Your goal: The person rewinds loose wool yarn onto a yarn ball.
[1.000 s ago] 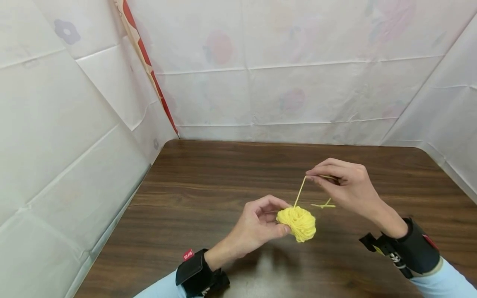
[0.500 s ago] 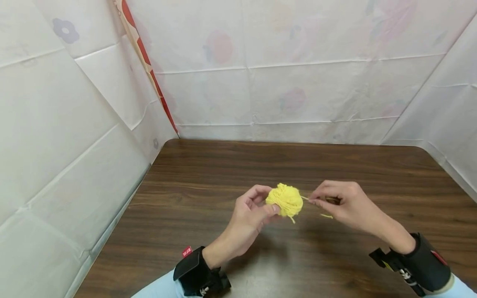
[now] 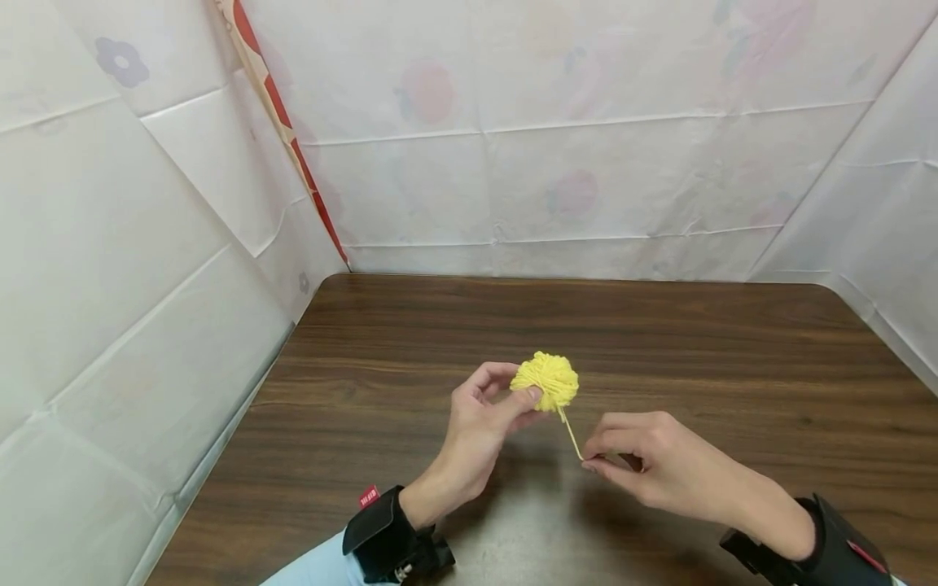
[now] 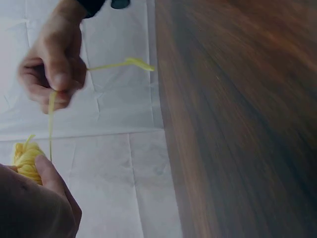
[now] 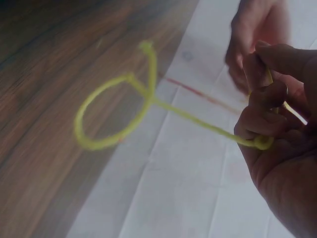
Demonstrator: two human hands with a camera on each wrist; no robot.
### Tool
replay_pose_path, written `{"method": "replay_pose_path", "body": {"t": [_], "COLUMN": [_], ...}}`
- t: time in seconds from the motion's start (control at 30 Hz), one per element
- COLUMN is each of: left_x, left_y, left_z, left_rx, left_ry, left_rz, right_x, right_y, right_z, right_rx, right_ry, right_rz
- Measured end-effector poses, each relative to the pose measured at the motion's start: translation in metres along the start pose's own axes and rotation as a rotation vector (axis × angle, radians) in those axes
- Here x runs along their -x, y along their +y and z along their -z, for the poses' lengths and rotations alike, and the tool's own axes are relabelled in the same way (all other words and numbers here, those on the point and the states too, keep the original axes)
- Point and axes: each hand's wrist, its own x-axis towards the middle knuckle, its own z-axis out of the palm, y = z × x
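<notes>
A small ball of yellow yarn (image 3: 545, 380) is held above the brown table (image 3: 659, 325), pinched between the thumb and fingers of my left hand (image 3: 487, 415). A yellow strand (image 3: 570, 433) runs down and to the right from the ball to my right hand (image 3: 645, 468), which pinches it near the tabletop. In the left wrist view the ball (image 4: 25, 158) sits by my thumb and the strand (image 4: 51, 124) rises to the right hand (image 4: 52, 64). In the right wrist view the loose end of the strand (image 5: 124, 106) curls into a loop beyond my fingers (image 5: 267, 114).
White paper sheets (image 3: 550, 138) with faint flower prints wall in the table at the back and both sides. A red and cream strip (image 3: 286, 138) runs down the back left corner. Black wrist straps (image 3: 384, 537) sit on both forearms.
My right hand has swung from up and behind the ball down to the near right, pulling the strand with it. My left hand has lifted the ball and turned it slightly left.
</notes>
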Motion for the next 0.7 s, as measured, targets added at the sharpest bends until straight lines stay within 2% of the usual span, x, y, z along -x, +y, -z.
{"method": "replay_pose_path", "body": {"t": [0.17, 0.37, 0.7], "left_x": [0.000, 0.001, 0.004], "left_y": [0.000, 0.001, -0.002], "left_z": [0.002, 0.004, 0.005], "left_rx": [-0.096, -0.263, -0.453], "left_ry": [0.007, -0.037, -0.183], "left_rz": [-0.042, -0.064, -0.083], "right_x": [-0.007, -0.017, -0.030], "right_y": [-0.013, -0.024, -0.021], "right_z": [0.002, 0.009, 0.021], "right_rx": [0.016, 0.045, 0.121], "right_ry": [-0.004, 0.005, 0.168], "right_rz": [0.014, 0.034, 0.205]}}
